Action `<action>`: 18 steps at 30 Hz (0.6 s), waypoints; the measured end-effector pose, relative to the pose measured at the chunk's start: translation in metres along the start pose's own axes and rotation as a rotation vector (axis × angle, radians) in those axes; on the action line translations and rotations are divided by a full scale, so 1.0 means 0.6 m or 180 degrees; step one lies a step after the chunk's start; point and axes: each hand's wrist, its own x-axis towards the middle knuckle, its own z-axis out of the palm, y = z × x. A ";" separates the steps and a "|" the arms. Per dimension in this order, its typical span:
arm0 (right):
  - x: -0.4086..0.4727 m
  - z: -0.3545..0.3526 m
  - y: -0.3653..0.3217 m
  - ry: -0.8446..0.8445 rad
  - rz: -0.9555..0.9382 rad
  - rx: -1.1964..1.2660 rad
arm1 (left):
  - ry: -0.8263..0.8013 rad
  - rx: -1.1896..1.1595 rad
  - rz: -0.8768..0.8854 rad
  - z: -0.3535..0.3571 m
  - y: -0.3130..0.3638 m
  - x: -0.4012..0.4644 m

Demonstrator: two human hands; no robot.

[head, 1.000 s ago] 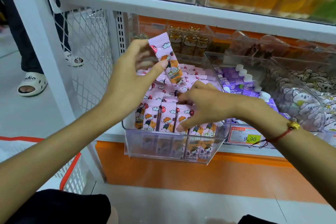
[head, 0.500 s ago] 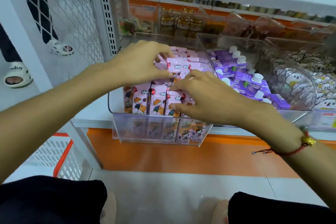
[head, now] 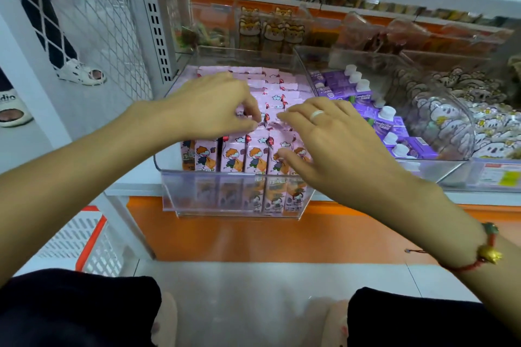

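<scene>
The pink packets [head: 234, 159] stand upright in tight rows inside a clear bin [head: 236, 191]. The front row shows a cartoon figure with orange hair, and further rows run back towards the bin's rear wall. The bin sits at the left end of the shelf [head: 132, 191], and its front wall juts out past the shelf's front edge.

Both hands are over the packets near the middle of the bin. The left hand [head: 214, 104] has its fingers curled down, with thumb and forefinger pinching the top of one packet in a middle row. The right hand [head: 332, 144] lies flat with its fingers straight and spread, the fingertips resting on the packet tops just beside the left hand's fingers and the thumb touching the front row. It wears a pale ring [head: 317, 114], and a red cord bracelet [head: 485, 256] circles its wrist.

Just to the right of the bin, purple cartons [head: 363, 96] with white caps fill a neighbouring clear bin. Beyond them stands a rounded tub [head: 439, 121] of cartoon-printed packs, and a price tag [head: 499, 177] hangs on the shelf's front edge near its right end.

A white mesh panel [head: 98, 22] closes the shelf's left side. A white and orange basket [head: 84, 239] stands on the floor below the shelf's left corner.
</scene>
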 end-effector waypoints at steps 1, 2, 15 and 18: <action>-0.003 0.002 -0.001 -0.0046 0.0033 -0.0063 | -0.0087 0.0081 0.0026 0.002 0.001 -0.002; -0.005 0.004 -0.003 -0.0115 0.0040 -0.0147 | -0.0162 0.0145 0.0040 0.002 0.001 -0.002; -0.016 0.012 0.020 -0.0027 -0.0123 0.0613 | -0.0574 0.0506 -0.0056 -0.001 0.024 0.039; -0.018 0.021 0.033 0.0389 0.0065 0.1155 | -0.0320 0.0339 -0.0089 0.004 0.017 0.025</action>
